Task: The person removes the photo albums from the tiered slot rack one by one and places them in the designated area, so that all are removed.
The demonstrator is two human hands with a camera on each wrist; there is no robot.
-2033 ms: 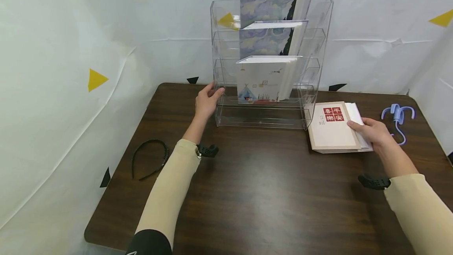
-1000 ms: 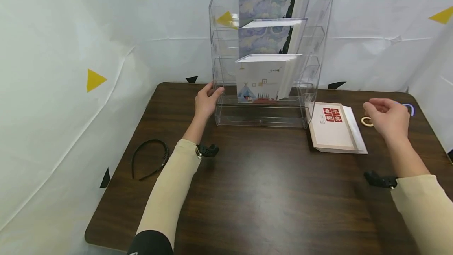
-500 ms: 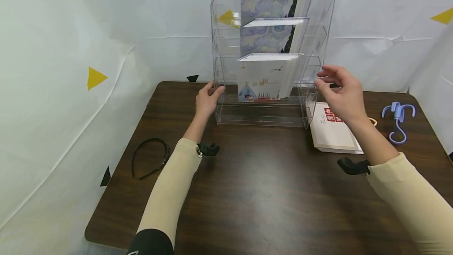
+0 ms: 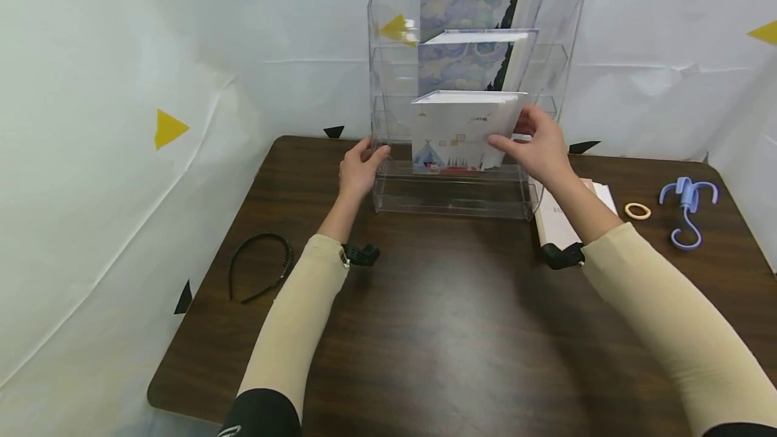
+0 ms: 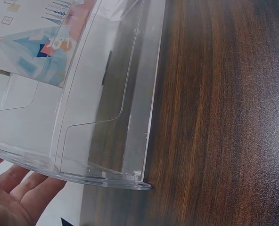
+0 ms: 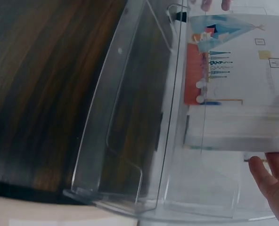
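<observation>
A clear acrylic rack point(image 4: 449, 209) with tiered pockets stands at the back of the table. My left hand point(image 4: 357, 170) holds its left side, thumb in front and fingers behind. In the rack's lower part sits a white hardcover book point(image 4: 452, 130) with a small tent picture. My right hand point(image 4: 539, 147) is at that book's right edge, thumb and fingers spread; in the right wrist view the thumb point(image 6: 262, 174) shows just beside the edge. Two books with swirling blue-purple covers, an upper book point(image 4: 467, 2) and a middle book point(image 4: 464, 65), stand in the pockets above.
Right of the rack lies a cream book point(image 4: 555, 218), partly hidden by my right forearm. Beyond it are a yellow ring point(image 4: 637, 212) and a blue hook hanger point(image 4: 686, 211). A black headband point(image 4: 260, 238) lies left on the brown table point(image 4: 437, 329).
My right hand has let go of the cream book, passed over the right side of the table and come across to the white book in the rack. The left hand stays on the rack.
</observation>
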